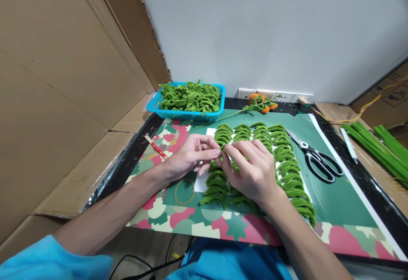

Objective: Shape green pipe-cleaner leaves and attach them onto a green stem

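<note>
My left hand and my right hand meet over the middle of the table, thumbs and fingertips pinched together. Between them a small bit of green pipe cleaner shows; the fingers hide most of it. Beneath and around the hands lie columns of bent green pipe cleaner pieces, partly on white paper. My right forearm and hand cover part of the middle columns.
A blue basket heaped with green pieces stands at the back left. Black-handled scissors lie right, near a light-handled cutter and long green stems. Orange flowers rest behind; a rubber band and red-wrapped stick lie left.
</note>
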The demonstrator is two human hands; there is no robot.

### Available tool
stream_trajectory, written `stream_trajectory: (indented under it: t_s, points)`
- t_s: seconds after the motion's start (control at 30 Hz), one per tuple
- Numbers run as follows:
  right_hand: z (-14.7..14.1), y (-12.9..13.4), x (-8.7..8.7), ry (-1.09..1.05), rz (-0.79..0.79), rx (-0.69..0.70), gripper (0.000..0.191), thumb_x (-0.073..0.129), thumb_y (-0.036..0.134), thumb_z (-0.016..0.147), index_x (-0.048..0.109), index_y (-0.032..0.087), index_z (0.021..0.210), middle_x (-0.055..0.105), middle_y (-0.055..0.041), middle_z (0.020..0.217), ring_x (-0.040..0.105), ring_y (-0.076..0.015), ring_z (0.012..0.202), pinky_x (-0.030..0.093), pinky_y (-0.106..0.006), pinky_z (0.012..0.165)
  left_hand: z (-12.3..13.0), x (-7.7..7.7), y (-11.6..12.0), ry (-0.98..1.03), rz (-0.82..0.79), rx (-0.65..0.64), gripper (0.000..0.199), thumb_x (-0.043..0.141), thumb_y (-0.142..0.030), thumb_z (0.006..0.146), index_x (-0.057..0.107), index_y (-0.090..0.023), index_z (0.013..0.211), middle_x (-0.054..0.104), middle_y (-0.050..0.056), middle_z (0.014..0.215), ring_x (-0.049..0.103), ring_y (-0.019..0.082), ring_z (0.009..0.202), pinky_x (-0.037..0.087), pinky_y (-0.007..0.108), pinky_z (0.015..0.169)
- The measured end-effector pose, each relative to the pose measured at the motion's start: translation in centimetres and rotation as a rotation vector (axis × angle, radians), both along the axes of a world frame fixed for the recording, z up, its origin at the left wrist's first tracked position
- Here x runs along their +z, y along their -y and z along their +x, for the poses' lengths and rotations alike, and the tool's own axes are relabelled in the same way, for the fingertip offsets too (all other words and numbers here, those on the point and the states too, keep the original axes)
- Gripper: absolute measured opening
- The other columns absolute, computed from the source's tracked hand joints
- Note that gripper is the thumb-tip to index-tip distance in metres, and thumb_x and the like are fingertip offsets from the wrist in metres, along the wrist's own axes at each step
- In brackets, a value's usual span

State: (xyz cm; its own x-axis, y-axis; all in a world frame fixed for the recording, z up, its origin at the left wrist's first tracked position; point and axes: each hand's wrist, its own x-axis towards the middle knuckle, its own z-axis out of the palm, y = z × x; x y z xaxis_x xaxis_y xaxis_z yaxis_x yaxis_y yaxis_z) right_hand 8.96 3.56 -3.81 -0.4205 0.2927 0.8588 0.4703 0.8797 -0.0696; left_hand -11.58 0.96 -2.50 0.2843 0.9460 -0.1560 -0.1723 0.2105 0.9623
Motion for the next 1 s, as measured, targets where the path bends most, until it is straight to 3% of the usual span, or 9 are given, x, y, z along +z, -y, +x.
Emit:
stream_trajectory:
  t_s: [0.3, 0.5, 0.7, 0.87, 1.0]
  points:
    - [-0.26, -0.25, -0.46, 0.08, -0.076, -0.055, 0.017, 0.061, 0.015, 0.106, 0.068, 0.019, 0.091, 0.069, -0.0039, 0.077, 0.058, -0.0183, 0.069, 0.04, -0.035, 0.069, 0.37, -0.13, 0.11, -0.277, 0.232, 0.143, 0.027, 0.089, -0.033, 0.083, 0.072, -0.013, 0.087, 0.065, -0.003, 0.062, 0.056, 0.007, 0.043, 0.044, 0.016, 0.041]
    - [-0.17, -0.13, -0.76, 0.118, -0.017, -0.049, 0.023, 0.058, 0.014, 0.107, 0.066, 0.019, 0.086, 0.061, -0.0016, 0.07, 0.05, -0.0176, 0.064, 0.037, -0.034, 0.067, 0.76, 0.03, 0.54, -0.474, 0.396, 0.247, 0.021, 0.086, -0.03, 0.084, 0.076, -0.013, 0.091, 0.073, 0.002, 0.073, 0.065, 0.011, 0.057, 0.053, 0.019, 0.051]
    - [-0.13, -0.07, -0.93, 0.12, -0.001, -0.033, 0.021, 0.058, 0.014, 0.108, 0.067, 0.017, 0.089, 0.061, -0.0011, 0.072, 0.051, -0.0162, 0.065, 0.036, -0.033, 0.065, 0.42, 0.13, 0.43, -0.372, 0.315, 0.19, 0.025, 0.089, -0.032, 0.083, 0.074, -0.013, 0.09, 0.067, -0.001, 0.067, 0.06, 0.009, 0.05, 0.05, 0.017, 0.046]
    - [-0.22, 0.12, -0.57, 0.081, -0.03, -0.074, 0.019, 0.063, 0.014, 0.103, 0.066, 0.02, 0.085, 0.063, -0.0005, 0.07, 0.05, -0.0158, 0.062, 0.036, -0.033, 0.063, 0.52, -0.23, -0.09, -0.144, 0.117, 0.087, 0.036, 0.085, -0.046, 0.088, 0.068, -0.015, 0.091, 0.069, -0.001, 0.068, 0.056, 0.007, 0.038, 0.037, 0.016, 0.035]
    - [-0.08, 0.18, -0.38, 0.021, -0.01, -0.065, 0.026, 0.064, 0.015, 0.101, 0.062, 0.022, 0.076, 0.056, 0.0016, 0.064, 0.044, -0.0151, 0.057, 0.034, -0.032, 0.06, 0.73, -0.36, -0.22, -0.107, 0.049, -0.003, 0.04, 0.083, -0.051, 0.09, 0.067, -0.015, 0.086, 0.061, -0.004, 0.051, 0.052, 0.008, 0.034, 0.034, 0.015, 0.033]
